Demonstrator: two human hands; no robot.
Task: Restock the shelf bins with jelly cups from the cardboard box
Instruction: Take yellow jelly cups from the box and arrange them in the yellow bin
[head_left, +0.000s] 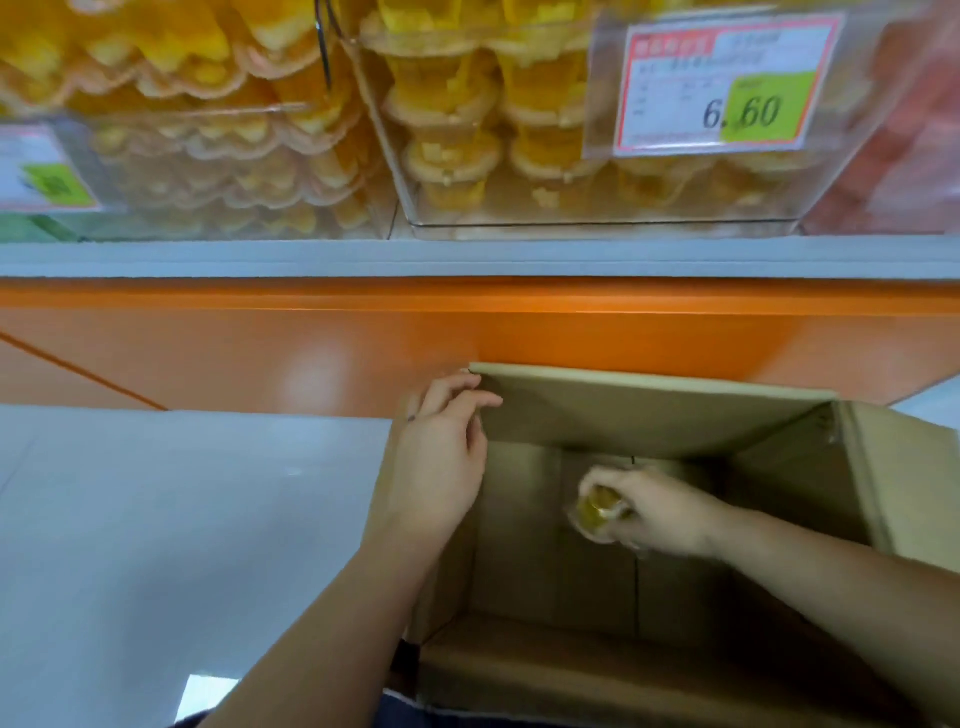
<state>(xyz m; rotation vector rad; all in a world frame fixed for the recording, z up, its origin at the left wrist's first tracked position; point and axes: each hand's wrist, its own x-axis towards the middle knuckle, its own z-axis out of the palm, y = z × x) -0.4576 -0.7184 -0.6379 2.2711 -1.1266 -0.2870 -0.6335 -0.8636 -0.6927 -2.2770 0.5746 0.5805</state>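
Observation:
An open cardboard box stands on the floor below the shelf. Deep inside it my right hand grips a yellow jelly cup. My left hand rests on the box's left flap with fingers relaxed, near the far left corner. Above, a clear shelf bin holds stacked yellow jelly cups, and a second clear bin to its left is also packed with yellow cups.
A price tag reading 6.60 hangs on the middle bin's front. A bin with pink goods stands at the far right. Under the grey shelf edge runs an orange panel. Pale floor tiles lie left of the box.

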